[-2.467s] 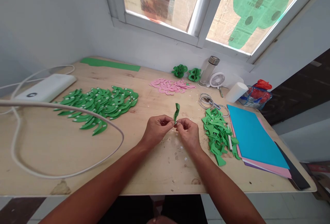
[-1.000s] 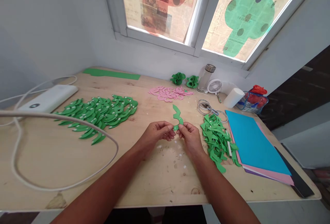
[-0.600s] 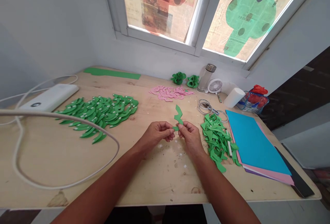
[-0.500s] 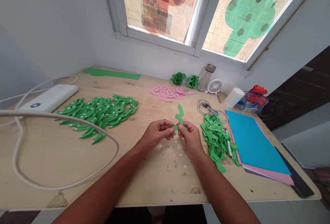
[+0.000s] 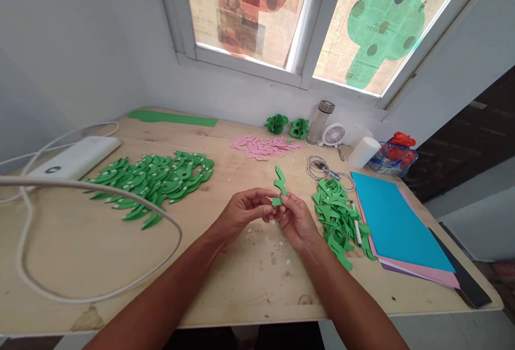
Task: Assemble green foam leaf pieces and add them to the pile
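Note:
Upright between my hands is a wavy green foam or paper cutout (image 5: 279, 182). My right hand (image 5: 298, 220) pinches its lower part between thumb and fingers. My left hand (image 5: 250, 208) is closed at the bottom end, its fingertips against the cutout. A loose heap of similar green cutouts (image 5: 336, 216) lies right of my right hand, with a white pen (image 5: 357, 230) on it. Left of my hands spreads a pile of green cutouts (image 5: 159, 178) bearing small white squares.
Pink cutouts (image 5: 263, 147) and two green paper balls (image 5: 276, 123) sit toward the wall. Tape rolls (image 5: 317, 167), a bottle (image 5: 321, 119), a small fan (image 5: 333, 135) and blue sheets (image 5: 398, 221) are at right. A white cable (image 5: 100, 299) loops over the left side.
The green cutout has turned between my fingers and now shows more of its edge. My left index finger has stretched further along it, and my right hand has rolled palm upward.

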The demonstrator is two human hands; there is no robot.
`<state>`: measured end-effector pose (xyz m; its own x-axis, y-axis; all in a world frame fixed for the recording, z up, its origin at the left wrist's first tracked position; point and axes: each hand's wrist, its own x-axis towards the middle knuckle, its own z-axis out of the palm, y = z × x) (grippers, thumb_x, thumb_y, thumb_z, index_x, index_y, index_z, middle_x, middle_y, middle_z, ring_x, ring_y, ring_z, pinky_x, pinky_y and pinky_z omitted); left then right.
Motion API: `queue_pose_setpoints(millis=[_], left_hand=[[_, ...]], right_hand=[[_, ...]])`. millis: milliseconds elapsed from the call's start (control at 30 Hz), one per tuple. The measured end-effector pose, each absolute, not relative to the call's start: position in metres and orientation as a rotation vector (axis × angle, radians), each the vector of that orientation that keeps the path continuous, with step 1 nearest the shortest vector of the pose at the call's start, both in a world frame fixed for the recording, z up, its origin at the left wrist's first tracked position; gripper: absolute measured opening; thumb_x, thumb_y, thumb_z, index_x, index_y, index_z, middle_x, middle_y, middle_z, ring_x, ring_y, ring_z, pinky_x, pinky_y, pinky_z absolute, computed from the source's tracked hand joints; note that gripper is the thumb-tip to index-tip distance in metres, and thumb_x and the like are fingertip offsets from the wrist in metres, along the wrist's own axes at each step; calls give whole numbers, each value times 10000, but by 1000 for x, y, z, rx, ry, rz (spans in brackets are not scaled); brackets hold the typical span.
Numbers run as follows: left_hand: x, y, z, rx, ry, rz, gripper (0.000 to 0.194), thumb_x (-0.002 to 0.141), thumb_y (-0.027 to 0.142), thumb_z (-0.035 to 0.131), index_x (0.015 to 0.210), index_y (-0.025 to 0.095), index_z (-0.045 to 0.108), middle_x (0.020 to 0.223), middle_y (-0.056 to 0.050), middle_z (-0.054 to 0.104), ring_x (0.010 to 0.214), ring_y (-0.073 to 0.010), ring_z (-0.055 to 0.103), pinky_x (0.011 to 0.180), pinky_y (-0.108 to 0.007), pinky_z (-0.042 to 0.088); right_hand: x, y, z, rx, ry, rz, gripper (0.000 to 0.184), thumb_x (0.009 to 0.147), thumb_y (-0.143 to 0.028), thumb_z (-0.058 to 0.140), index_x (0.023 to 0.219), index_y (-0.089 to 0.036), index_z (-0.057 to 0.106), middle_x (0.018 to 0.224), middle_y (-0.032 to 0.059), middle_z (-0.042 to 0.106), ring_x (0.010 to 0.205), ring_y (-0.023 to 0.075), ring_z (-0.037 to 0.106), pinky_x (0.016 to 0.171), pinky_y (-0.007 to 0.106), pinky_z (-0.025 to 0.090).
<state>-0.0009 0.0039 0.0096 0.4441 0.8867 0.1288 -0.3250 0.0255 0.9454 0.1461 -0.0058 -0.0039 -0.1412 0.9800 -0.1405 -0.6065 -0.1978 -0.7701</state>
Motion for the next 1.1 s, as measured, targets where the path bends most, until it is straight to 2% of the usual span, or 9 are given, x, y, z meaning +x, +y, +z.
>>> queue_pose_setpoints(millis=[167,367,733,1100], left_hand=[[0,2,10,1207,622,1073,325,683,222,701,998,160,655,696,-26,651,602,-120,565,605,-264,485],[0,3,8,1250,670,1092,278,686,241,697,949,151,675,753,-50,681,644,-133,582,606,-259,484],[3,0,11,1252,589,1080,272,686,235,697,938,142,656,792,-61,679,719,-165,617,639,-284,507],[2,3,8,1208,630,1093,230,708,210,678,925,136,657,768,-53,680,681,-137,602,619,-250,472]], right_hand=[[146,-6,-4,-760,-654,1675,168,658,-264,714,711,-181,578,537,-50,492,535,104,502,487,217,384],[146,-7,-1,-736,-656,1682,143,672,-251,704,724,-178,592,548,-56,506,493,73,458,531,209,412],[144,-8,-1,-769,-680,1606,143,658,-228,698,768,-176,623,515,-55,498,450,69,414,475,193,379],[143,-9,0,-748,-710,1586,151,643,-214,711,759,-178,622,608,-37,544,476,59,433,475,192,370]])
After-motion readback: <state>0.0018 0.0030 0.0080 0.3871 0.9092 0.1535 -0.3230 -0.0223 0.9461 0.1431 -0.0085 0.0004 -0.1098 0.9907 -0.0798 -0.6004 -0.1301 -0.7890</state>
